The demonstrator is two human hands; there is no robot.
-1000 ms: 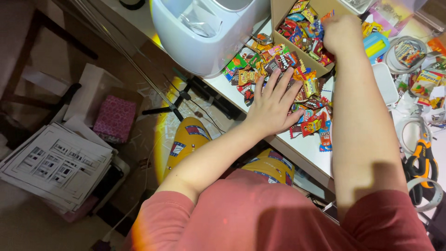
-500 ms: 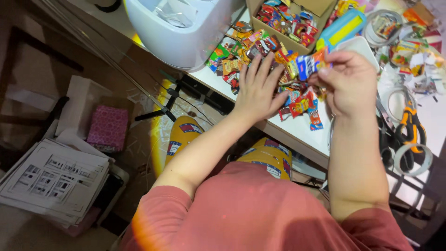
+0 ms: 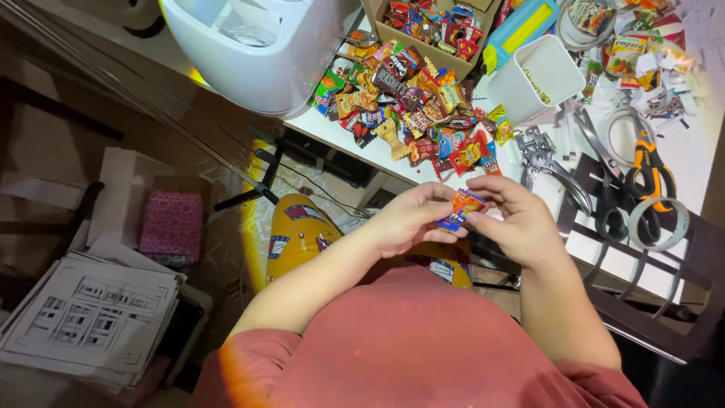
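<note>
My left hand [image 3: 411,219] and my right hand [image 3: 513,219] meet in front of my chest, below the table edge. Both pinch one small orange and blue candy packet [image 3: 461,208] between their fingertips. A heap of several small bright candy packets [image 3: 411,102] lies on the white table [image 3: 355,143] just beyond my hands. Behind the heap stands an open cardboard box [image 3: 434,30] with more packets inside.
A white square cup [image 3: 532,79], a blue and yellow case [image 3: 521,26], metal pliers [image 3: 555,162], orange-handled scissors [image 3: 649,170] and a tape roll [image 3: 657,223] lie on the table at right. A large white tub [image 3: 249,53] stands at left. Printed sheets [image 3: 91,317] and a pink box [image 3: 172,225] sit on the floor.
My left hand left the candy heap and came back toward my body. My right hand brought the packet down from the table, and now both hands hold it.
</note>
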